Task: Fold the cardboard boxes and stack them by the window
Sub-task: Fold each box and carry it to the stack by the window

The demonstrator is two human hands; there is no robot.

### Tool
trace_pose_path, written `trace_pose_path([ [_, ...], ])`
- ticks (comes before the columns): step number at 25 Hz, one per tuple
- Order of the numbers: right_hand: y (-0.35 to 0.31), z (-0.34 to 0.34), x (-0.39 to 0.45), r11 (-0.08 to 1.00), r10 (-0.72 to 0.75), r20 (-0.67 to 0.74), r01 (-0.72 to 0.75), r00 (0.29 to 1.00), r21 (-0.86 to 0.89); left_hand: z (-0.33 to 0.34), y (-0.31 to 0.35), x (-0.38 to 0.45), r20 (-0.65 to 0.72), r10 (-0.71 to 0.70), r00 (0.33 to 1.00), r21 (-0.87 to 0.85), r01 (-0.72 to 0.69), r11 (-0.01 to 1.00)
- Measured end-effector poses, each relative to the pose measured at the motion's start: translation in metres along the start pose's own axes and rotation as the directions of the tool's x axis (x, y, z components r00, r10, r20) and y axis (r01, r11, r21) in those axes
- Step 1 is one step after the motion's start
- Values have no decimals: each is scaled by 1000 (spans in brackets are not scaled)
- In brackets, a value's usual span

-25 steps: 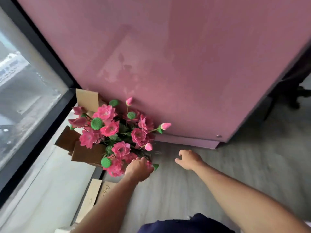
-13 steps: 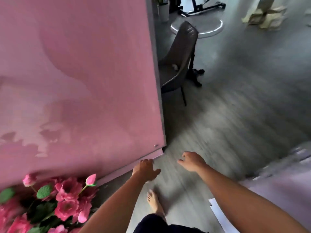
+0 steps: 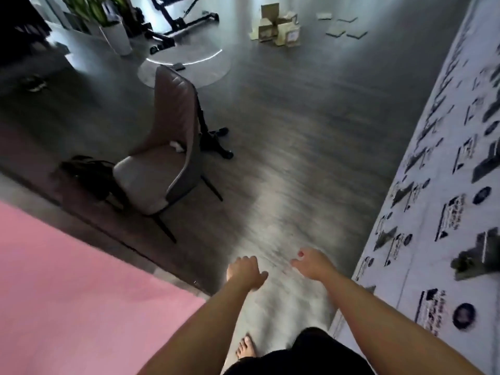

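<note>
No legible text; print on white wall panel [image 3: 443, 217] too blurred.

Both hands, left hand [image 3: 245, 272] and right hand [image 3: 311, 263], hang empty with loosely curled fingers above the grey floor [image 3: 297, 163]; cardboard boxes [image 3: 277, 29] lie far ahead, beyond a chair [image 3: 165, 158].

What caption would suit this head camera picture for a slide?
Empty-handed, left hand and right hand out front, a person faces the cardboard boxes lying across the floor, past a chair.
</note>
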State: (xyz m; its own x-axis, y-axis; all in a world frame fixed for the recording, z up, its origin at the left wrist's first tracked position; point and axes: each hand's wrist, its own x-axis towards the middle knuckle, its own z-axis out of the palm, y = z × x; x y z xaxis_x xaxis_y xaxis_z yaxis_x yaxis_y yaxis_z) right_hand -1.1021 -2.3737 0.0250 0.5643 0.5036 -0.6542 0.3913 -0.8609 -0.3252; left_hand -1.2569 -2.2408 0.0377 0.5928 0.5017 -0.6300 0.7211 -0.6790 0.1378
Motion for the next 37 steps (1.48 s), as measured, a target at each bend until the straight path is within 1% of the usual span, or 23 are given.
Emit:
trace_pose_path([
  [2, 6, -19, 23, 999, 43, 7, -43, 999, 25, -21, 13, 34, 13, 28, 1000, 42, -28, 999],
  [5, 26, -59, 87, 995, 100, 33, -99, 994, -32, -64, 44, 101, 36, 69, 997, 63, -71, 995],
  [7, 29, -97, 135, 994, 89, 64, -85, 994, -72, -93, 63, 148, 31, 71, 997, 60, -72, 996],
  [10, 19, -175, 205, 994, 32, 92, -22, 995, -106, -147, 96, 209, 26, 16, 1000, 34, -17, 999],
  [13, 9, -250, 268, 991, -26, 79, 36, 997, -126, -202, 131, 268, -1, -29, 1000, 11, 29, 1000],
  [16, 4, -315, 323, 990, -36, 55, 43, 998, -138, -253, 172, 324, -13, -14, 1000, -11, 13, 1000],
  [20, 5, -373, 396, 989, -32, 65, 41, 997, -143, -304, 209, 406, 4, 14, 1000, 26, -14, 1000],
  [25, 12, -466, 505, 989, 61, 35, -56, 997, -135, -389, 255, 540, 20, 97, 995, 88, -99, 991],
  [28, 7, -535, 559, 990, 129, 26, -127, 991, -52, -455, 289, 615, 26, 134, 991, 98, -136, 986],
  [31, 10, -608, 621, 987, 162, -29, -161, 986, 26, -520, 338, 694, 22, 185, 983, 136, -186, 973],
  [33, 21, -648, 659, 983, 182, -45, -180, 982, 27, -550, 377, 738, 39, 211, 977, 152, -214, 965],
  [37, 54, -719, 745, 985, 174, -5, -174, 985, -8, -592, 452, 824, 69, 216, 974, 160, -225, 961],
])
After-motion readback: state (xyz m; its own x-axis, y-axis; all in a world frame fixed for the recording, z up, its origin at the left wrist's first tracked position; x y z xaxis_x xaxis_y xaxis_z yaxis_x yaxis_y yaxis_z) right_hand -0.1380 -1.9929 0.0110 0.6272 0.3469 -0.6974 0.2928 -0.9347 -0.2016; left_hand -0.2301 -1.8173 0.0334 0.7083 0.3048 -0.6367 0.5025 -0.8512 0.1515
